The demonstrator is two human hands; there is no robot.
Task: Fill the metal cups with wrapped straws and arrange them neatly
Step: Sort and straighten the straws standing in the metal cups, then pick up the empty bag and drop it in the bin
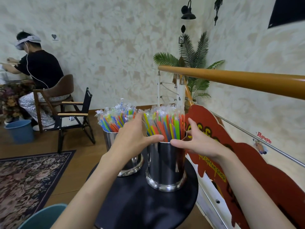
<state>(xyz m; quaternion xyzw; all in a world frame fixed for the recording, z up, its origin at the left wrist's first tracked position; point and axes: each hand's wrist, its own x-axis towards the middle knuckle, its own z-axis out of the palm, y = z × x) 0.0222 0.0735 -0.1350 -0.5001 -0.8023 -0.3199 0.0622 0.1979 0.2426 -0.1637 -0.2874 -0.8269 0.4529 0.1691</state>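
Steel shines on the near metal cup (165, 166), packed with wrapped straws (165, 126) standing upright, on the round black counter (148, 200). I have my left hand (132, 136) and right hand (196, 142) spread on either side of the bundle just above the rim, thumbs nearly meeting in front, I judge to gather the straws into an even bunch. Just behind to the left, partly hidden by my left arm, stands the second cup (110, 138), its straws (115, 116) fanning looser.
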